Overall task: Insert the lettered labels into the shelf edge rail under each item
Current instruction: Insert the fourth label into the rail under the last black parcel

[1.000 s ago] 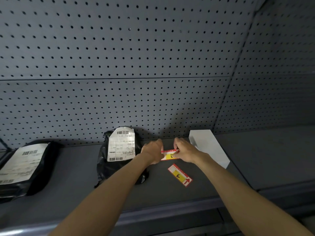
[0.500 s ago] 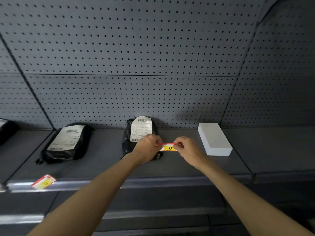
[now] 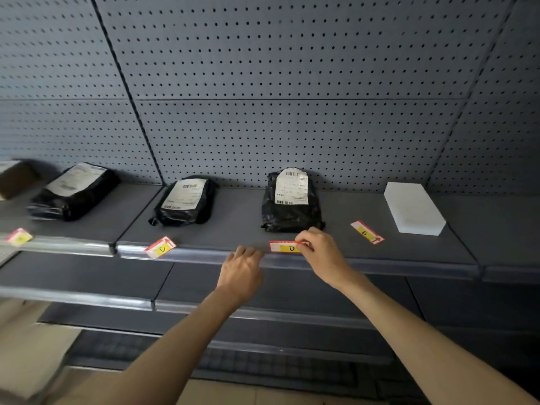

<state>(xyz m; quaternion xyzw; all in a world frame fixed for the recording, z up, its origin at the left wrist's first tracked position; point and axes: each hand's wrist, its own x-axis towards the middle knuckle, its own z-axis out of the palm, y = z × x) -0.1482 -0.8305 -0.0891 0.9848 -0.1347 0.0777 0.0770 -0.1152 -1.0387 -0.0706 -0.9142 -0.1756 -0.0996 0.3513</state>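
My right hand pinches the right end of the red-and-yellow D label, which sits at the shelf edge rail just below a black parcel. Left of that label, my left hand rests its fingertips on the rail and holds nothing. The E label lies loose on the shelf beside a white box. A C label sticks tilted in the rail under another black parcel. Far left, a blurred label sits at the rail.
A third black parcel and a brown box stand on the left shelf section. Pegboard backs the shelf. Lower shelves run beneath, and pale floor shows at bottom left.
My view has pulled back and down. Both hands brought the D label from above the shelf to the rail; the left hand let go of it and now touches the rail.
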